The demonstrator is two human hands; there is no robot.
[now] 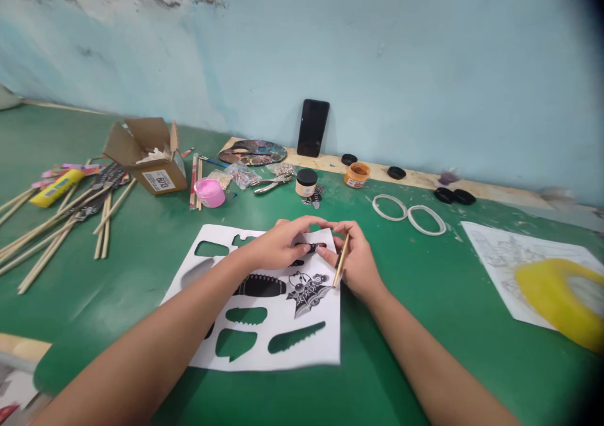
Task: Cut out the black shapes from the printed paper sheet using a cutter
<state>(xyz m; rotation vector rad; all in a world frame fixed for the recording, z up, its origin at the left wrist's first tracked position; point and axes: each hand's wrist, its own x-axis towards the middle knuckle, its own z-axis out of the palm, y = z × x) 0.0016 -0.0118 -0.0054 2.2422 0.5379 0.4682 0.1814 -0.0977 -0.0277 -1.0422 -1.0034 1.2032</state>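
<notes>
My left hand (278, 245) and my right hand (356, 259) meet over the top edge of a white paper sheet (283, 344) with cut-out holes and black printed figures. Between the fingertips of both hands sits a small black cut-out piece (312, 247). My right hand also holds a thin brown stick (340, 261), slanted down along its palm. A black star-shaped figure (307, 291) and a black oval figure (260, 285) lie on the sheet just below the hands.
On the green table: bamboo sticks (56, 231) and an open cardboard box (151, 155) at left, a pink pot (210, 192), pliers (272, 184), paint jars (306, 182), a palette (253, 152), a phone (313, 128) against the wall, two white rings (408, 212), yellow tape roll (561, 300) at right.
</notes>
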